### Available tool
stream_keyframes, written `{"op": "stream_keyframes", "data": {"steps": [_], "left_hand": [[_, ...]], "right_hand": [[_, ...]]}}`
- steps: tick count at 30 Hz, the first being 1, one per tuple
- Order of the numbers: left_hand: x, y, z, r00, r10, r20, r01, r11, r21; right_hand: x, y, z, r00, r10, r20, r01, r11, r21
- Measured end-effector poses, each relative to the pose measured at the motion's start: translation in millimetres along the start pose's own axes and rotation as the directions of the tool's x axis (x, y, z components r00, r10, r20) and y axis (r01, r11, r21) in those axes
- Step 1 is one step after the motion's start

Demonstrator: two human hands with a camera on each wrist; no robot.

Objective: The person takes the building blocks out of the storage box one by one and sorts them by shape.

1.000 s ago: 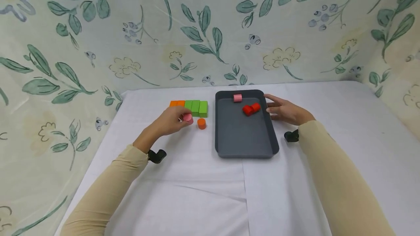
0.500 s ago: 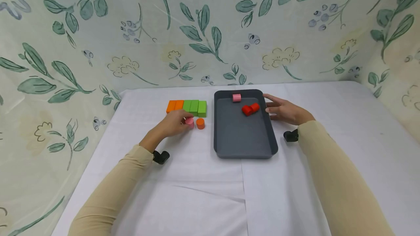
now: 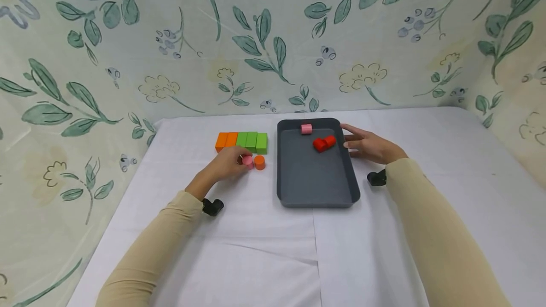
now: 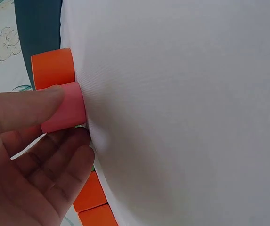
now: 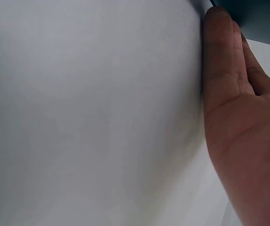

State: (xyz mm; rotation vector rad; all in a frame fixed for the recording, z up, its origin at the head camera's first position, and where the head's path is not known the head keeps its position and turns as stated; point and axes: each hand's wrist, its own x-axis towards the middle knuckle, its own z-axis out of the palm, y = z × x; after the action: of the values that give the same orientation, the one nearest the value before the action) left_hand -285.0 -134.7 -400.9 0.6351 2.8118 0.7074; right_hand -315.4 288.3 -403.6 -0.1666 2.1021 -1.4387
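Observation:
My left hand (image 3: 226, 162) pinches a pink cylinder block (image 3: 248, 162) between thumb and fingers. In the left wrist view the thumb lies along the side of this pink cylinder (image 4: 69, 110). Right beside it, an orange cylinder block (image 3: 259, 162) stands upright on the white cloth. The right hand (image 3: 373, 147) is at the right wall of a dark grey tray (image 3: 315, 179), its fingers extended to the rim. In the right wrist view the straight fingers (image 5: 218, 52) reach the tray's side (image 5: 257, 21).
Inside the tray lie a pink cylinder (image 3: 306, 129) and red blocks (image 3: 320, 145). Behind the left hand, orange blocks (image 3: 221, 140) and green blocks (image 3: 251, 141) stand in a row. A floral curtain (image 3: 264, 37) hangs behind the white-covered table (image 3: 256, 250).
My left hand has moved right and slightly toward me, bringing the pink cylinder down next to the orange cylinder. The right hand has stayed at the tray's side.

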Motion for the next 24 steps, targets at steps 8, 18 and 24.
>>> {"op": "stream_keyframes", "data": {"steps": [8, 18, 24], "left_hand": [[-1.8, 1.7, 0.6, 1.000, -0.015, 0.005, 0.015, 1.000, -0.009], [-0.7, 4.8, 2.1, 1.000, -0.015, 0.007, 0.015, 1.000, 0.012], [-7.3, 14.9, -6.8, 1.000, -0.023, -0.007, 0.024, 0.987, 0.157]], "right_hand": [[1.2, 1.4, 0.3, 1.000, 0.003, -0.002, -0.003, 1.000, -0.011], [-0.9, 0.5, -0.6, 1.000, 0.008, -0.010, -0.008, 1.000, -0.010], [-1.6, -0.5, -1.3, 1.000, 0.001, -0.002, -0.001, 1.000, -0.013]]}}
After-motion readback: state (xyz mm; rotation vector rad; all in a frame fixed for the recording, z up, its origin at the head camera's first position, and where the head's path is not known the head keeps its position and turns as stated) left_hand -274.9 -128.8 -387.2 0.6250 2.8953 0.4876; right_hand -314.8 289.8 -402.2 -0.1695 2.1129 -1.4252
